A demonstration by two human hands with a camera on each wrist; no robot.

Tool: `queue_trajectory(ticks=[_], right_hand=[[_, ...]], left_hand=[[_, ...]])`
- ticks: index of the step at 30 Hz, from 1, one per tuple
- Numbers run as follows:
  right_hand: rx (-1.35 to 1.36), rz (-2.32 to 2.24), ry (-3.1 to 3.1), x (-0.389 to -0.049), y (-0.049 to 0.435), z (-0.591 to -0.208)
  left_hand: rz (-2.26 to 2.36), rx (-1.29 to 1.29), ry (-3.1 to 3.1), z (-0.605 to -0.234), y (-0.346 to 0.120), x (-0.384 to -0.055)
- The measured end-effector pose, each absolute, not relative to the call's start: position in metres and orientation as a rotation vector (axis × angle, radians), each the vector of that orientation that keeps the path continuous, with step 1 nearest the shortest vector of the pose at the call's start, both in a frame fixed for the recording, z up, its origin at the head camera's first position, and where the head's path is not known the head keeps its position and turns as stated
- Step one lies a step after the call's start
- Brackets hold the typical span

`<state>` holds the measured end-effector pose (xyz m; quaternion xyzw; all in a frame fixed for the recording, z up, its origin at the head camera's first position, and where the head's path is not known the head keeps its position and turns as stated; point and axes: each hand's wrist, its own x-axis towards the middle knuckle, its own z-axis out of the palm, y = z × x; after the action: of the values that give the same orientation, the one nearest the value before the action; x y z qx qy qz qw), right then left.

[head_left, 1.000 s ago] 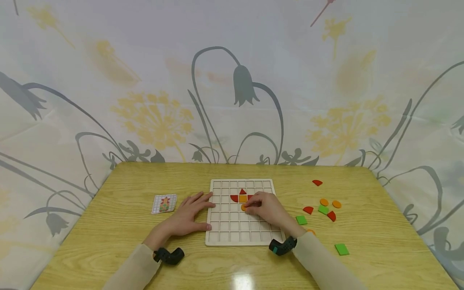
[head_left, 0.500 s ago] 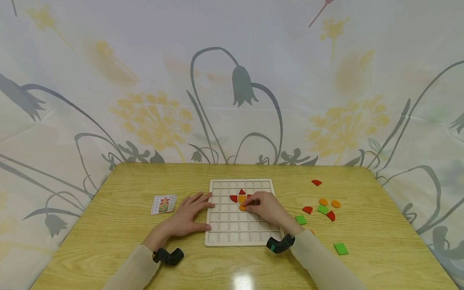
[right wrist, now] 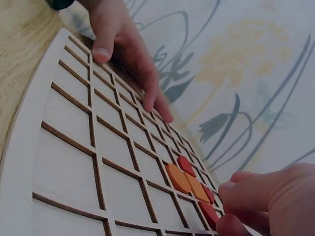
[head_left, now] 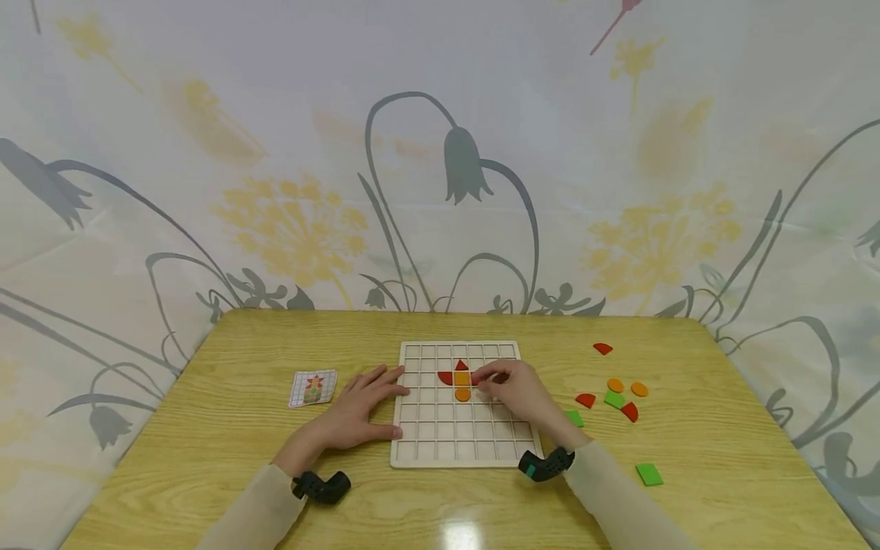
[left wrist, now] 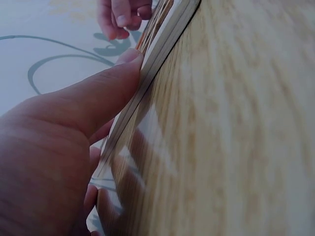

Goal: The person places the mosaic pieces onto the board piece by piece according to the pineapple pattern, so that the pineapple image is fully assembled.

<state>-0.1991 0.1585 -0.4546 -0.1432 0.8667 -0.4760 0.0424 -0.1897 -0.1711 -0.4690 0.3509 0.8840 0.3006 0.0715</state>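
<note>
A white gridded board (head_left: 443, 431) lies on the table. In its cells sit an orange square (head_left: 462, 378), a red triangle (head_left: 461, 365) above it, and a red quarter-circle (head_left: 445, 378) on its left. An orange disc (head_left: 463, 394) fills the cell below the square. Another red piece (right wrist: 208, 214) at the square's right is partly covered by my right hand (head_left: 516, 389) in the head view. That hand's bent fingertips hover by this piece, thumb and finger apart with nothing between them. My left hand (head_left: 354, 412) is spread along the board's left edge, fingertips and thumb touching it.
A small printed card (head_left: 312, 388) with a coloured pattern lies left of the left hand. Right of the board are loose pieces, among them orange discs (head_left: 615, 386), green squares (head_left: 649, 474) and red quarter-circles (head_left: 603, 348). A patterned cloth (head_left: 440, 191) hangs behind the table.
My right hand has let go of the orange disc, which now lies in its cell, and has shifted slightly right. My left hand has stayed at the board's edge.
</note>
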Motion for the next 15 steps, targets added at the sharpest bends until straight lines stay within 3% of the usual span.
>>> queue_trajectory(ticks=[7, 15], right_hand=[[-0.363, -1.475, 2.662, -0.198, 0.185, -0.450], [-0.386, -1.384, 2.854, -0.197, 0.250, -0.447]], left_hand=[[0.910, 1.055, 2.643, -0.470, -0.170, -0.190], [0.891, 1.042, 2.658, -0.471, -0.172, -0.190]])
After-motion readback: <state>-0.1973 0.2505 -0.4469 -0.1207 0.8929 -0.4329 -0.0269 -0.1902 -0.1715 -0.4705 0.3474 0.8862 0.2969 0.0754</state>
